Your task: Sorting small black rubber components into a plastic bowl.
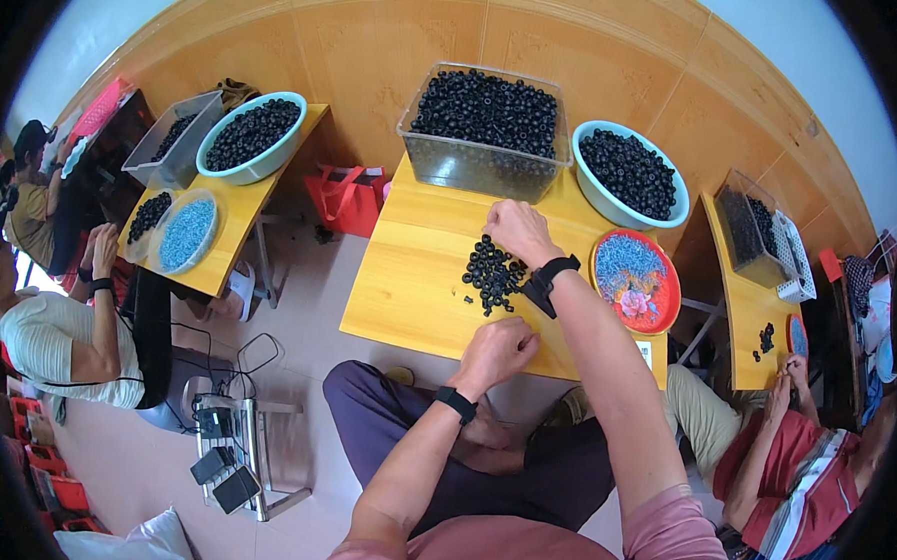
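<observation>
black rings (491, 274), between both hands

Desk (409, 278): yellow wood-tone top. Loose pile of rings (493, 272): black. Clear plastic bin (484, 161) and pale teal bowl (627, 203): both filled with black rings. Round tray (637, 281): red rim, pink floral pattern, pale blue screws inside. Wristbands on left hand (495, 350) and right hand (519, 231): black. Sleeves (678, 535): dusty pink. Trousers (382, 417): dark purple. Wall panelling (379, 47): orange-brown wood grain.
</observation>
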Action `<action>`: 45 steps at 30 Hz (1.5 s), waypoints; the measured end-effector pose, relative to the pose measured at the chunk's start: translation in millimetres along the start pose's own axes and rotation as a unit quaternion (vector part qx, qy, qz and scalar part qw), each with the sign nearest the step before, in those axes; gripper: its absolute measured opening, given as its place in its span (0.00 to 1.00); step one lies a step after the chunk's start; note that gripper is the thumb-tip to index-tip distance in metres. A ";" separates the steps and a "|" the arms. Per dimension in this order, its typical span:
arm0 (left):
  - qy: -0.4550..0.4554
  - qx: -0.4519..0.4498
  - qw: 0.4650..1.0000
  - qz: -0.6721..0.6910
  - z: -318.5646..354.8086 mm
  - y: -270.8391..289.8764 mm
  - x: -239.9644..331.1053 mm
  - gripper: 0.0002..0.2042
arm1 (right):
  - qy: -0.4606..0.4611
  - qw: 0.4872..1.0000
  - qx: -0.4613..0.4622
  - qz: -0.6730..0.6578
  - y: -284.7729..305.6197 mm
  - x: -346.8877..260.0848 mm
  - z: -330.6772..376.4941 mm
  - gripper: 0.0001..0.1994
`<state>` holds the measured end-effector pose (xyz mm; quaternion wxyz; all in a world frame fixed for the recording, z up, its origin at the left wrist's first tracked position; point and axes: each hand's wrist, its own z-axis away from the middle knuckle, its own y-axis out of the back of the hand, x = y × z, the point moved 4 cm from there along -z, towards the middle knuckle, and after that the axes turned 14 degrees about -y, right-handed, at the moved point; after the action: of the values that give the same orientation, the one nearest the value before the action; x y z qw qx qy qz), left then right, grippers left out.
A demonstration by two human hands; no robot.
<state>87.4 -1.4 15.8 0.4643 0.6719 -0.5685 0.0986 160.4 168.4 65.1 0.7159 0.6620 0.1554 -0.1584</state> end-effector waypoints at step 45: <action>0.154 -0.008 0.973 0.171 7.4 -4.4 -19.5 0.08 | -0.077 0.974 0.132 -0.170 83.5 177.4 147.8 0.05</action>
<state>81.7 5.9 -3.4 0.5277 0.5375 -0.5977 0.2744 358.3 23.5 74.5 0.5945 0.7006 0.1877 -0.3472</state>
